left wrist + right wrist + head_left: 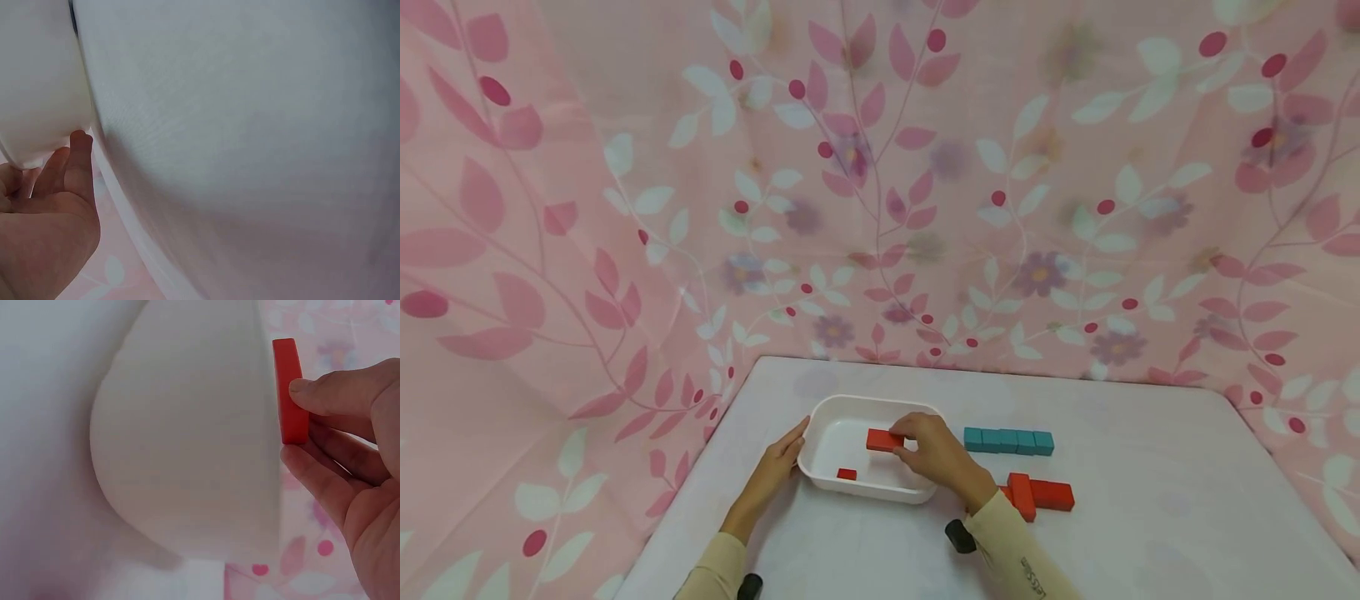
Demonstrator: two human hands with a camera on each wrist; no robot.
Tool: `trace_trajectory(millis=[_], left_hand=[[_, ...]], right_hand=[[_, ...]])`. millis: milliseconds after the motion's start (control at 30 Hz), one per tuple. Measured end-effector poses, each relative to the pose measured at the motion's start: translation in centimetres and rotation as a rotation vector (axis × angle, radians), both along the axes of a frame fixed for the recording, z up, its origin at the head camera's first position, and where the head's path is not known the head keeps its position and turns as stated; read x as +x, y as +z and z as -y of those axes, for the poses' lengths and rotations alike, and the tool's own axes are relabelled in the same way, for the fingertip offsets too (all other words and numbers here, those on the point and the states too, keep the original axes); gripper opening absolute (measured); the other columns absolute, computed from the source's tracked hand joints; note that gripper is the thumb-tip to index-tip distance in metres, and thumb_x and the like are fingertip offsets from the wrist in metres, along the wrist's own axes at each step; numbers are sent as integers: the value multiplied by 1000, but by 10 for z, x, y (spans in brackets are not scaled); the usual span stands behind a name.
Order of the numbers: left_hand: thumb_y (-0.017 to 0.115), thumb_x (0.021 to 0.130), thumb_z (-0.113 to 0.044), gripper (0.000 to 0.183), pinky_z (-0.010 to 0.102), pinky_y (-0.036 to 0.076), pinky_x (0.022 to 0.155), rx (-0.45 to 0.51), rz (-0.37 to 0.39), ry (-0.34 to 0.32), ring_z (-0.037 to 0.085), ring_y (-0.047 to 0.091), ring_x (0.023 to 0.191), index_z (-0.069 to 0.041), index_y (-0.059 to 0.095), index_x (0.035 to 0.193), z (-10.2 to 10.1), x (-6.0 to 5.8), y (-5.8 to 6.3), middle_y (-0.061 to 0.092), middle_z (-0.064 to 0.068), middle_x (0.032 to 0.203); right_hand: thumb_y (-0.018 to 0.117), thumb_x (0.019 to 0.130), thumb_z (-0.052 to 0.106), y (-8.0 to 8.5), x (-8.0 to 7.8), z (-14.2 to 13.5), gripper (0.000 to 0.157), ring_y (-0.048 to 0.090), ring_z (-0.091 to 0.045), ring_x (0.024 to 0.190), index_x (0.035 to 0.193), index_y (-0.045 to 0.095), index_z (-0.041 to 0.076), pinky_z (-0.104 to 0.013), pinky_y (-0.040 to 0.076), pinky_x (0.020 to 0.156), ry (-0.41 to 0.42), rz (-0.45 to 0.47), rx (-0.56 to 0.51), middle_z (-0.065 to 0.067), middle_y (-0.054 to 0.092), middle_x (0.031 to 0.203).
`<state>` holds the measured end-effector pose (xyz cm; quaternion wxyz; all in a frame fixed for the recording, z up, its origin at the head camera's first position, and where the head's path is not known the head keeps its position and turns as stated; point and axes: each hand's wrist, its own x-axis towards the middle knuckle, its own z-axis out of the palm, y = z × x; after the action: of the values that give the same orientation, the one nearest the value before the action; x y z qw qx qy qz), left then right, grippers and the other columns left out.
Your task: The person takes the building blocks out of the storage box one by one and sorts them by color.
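Note:
A white plastic tray (pixel 871 492) with rounded corners rests on the table. The right hand (pixel 934 450) pinches a red rectangular block (pixel 881 440) between thumb and fingers over the tray. Seen from the right wrist, the same red block (pixel 290 394) stands by the rim, the thumb pressing its face. A smaller-looking red block (pixel 847 474) lies inside the tray by the near wall. The left hand (pixel 780 458) holds the tray's left end, and in the left wrist view its fingers (pixel 79 162) touch the outer wall and rim.
Right of the tray, several teal blocks (pixel 1008 441) form a straight row. Nearer, several red blocks (pixel 1051 495) lie together, one crosswise, partly hidden by the right forearm. A floral pink cloth (pixel 880 208) hangs behind the white-covered table (pixel 1180 500).

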<state>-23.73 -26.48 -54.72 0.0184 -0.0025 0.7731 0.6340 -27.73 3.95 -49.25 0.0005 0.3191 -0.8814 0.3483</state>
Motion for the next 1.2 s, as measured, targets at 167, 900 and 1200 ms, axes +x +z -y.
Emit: trace_trajectory(millis=[167,900,1200], left_hand=[[44,105,-16,45,48,35,108,-13,0,5,31,31,140,-12,39,150,0,2,4,31,12,155],[42,106,-15,45,47,34,107,1,9,8,32,29,140,-12,38,151,-3,0,3,29,12,156],[42,106,-14,46,46,34,107,8,5,-4,31,29,140,-10,37,151,-2,2,3,29,12,156]], right_hand=[[78,84,17,11,6,-20,33,61,-13,101,116,72,12,-28,55,86,-9,-50,-22,4,67,110],[82,80,16,13,52,-106,35,61,-14,103,113,74,12,-32,57,84,-101,-72,-2,7,66,110],[82,78,12,7,71,-125,33,63,-14,101,110,75,13,-32,58,82,-108,-59,30,9,68,107]])
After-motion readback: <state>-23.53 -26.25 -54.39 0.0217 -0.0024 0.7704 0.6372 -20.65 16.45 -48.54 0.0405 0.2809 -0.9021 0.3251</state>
